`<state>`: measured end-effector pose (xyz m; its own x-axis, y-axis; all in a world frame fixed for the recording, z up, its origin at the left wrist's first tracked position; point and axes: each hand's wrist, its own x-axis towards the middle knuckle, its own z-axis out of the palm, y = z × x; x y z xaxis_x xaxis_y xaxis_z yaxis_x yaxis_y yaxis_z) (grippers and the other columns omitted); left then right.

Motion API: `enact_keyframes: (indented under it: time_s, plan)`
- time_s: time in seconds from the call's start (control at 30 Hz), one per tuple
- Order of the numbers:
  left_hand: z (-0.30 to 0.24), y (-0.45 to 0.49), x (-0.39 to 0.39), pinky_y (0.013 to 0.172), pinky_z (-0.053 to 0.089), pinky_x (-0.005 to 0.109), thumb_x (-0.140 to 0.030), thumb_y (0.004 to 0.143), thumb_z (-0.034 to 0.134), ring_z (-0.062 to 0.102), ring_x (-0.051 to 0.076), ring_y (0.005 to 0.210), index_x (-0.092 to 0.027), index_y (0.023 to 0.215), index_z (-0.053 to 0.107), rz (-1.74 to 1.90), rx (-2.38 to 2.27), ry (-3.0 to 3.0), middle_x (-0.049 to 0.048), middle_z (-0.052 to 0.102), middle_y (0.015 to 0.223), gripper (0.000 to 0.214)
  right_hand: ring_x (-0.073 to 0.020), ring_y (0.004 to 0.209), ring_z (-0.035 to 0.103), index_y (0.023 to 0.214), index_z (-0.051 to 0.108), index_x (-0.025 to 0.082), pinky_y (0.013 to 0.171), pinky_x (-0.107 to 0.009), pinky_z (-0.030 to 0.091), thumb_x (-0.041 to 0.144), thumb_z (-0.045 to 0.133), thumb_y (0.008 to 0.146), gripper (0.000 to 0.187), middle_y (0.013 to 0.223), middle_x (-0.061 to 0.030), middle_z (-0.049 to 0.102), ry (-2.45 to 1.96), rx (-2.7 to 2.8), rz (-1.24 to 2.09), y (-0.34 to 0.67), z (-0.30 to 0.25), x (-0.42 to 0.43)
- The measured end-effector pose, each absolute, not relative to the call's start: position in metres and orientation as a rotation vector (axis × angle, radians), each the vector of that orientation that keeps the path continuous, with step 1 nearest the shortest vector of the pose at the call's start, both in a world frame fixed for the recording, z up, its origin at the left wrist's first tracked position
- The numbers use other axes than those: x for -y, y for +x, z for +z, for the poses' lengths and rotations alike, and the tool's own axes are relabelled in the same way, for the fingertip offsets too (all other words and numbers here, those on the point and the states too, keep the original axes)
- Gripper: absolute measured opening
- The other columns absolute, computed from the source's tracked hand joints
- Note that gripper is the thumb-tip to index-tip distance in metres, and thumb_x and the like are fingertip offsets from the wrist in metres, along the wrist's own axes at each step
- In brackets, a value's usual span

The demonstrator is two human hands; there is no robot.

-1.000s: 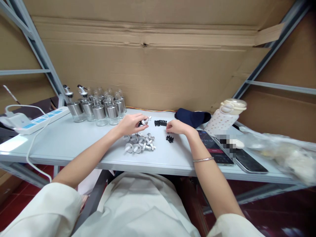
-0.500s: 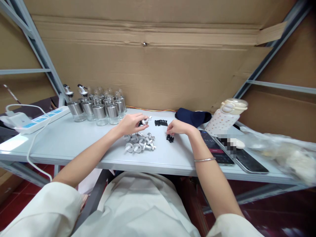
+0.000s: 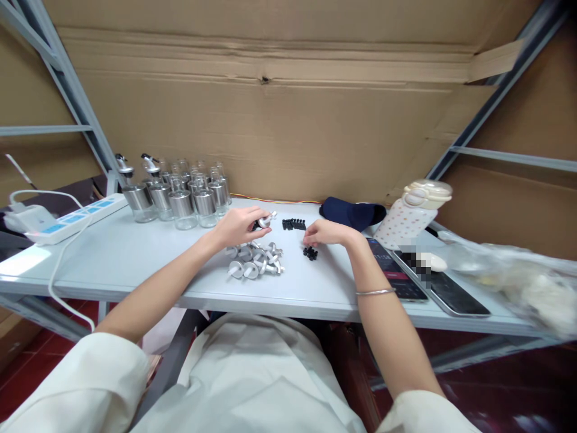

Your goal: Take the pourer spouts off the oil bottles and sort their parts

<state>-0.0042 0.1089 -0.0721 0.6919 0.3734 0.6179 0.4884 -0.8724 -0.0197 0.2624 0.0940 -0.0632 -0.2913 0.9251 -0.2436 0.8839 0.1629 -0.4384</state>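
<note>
My left hand point(image 3: 243, 227) is closed round a silver pourer spout point(image 3: 265, 222) with a dark part at its base, held just over the table. Below it lies a pile of silver pourer spouts point(image 3: 256, 263) with round discs. My right hand point(image 3: 323, 233) has its fingers pinched together just above a small cluster of black plastic pieces point(image 3: 311, 253); whether something is between the fingertips is hidden. Behind, between the hands, sits a row of longer black pieces point(image 3: 294, 224).
Glass bottles with steel sleeves point(image 3: 182, 207) stand at the back left, two topped with pourers. A power strip point(image 3: 81, 219) lies left of them. To the right are a navy cap point(image 3: 351, 213), a dotted drinking bottle point(image 3: 410, 216), two phones point(image 3: 460, 294) and a plastic bag point(image 3: 518, 282).
My right hand has shifted very slightly left over the small black pieces. The left hand keeps its hold on the pourer spout in the same spot.
</note>
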Motion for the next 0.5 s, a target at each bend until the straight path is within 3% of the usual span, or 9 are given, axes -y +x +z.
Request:
enact_keyframes:
  time_s: [0.33, 0.5]
  plan:
    - [-0.073, -0.004, -0.11, 0.058, 0.04, 0.02, -0.039, 0.087, 0.049, 0.055, 0.009, 0.057, -0.015, 0.102, 0.059, -0.924, 0.705, -2.745, 0.0038, 0.063, 0.081, 0.03, -0.0139, 0.066, 0.06, 0.069, 0.07, 0.016, 0.061, -0.021, 0.044, 0.03, 0.055, 0.075, 0.022, 0.07, -0.0037, 0.07, -1.737, 2.389, 0.849, 0.257, -0.064, -0.093]
    - [-0.074, -0.003, -0.111, 0.057, 0.04, 0.02, -0.038, 0.084, 0.054, 0.054, 0.01, 0.057, -0.017, 0.111, 0.053, -0.892, 0.805, -2.833, 0.0005, 0.061, 0.075, 0.035, -0.0138, 0.068, 0.057, 0.077, 0.065, 0.015, 0.066, -0.024, 0.043, 0.039, 0.053, 0.078, 0.028, 0.074, -0.0044, 0.067, -1.526, 2.188, 0.688, 0.25, -0.061, -0.091]
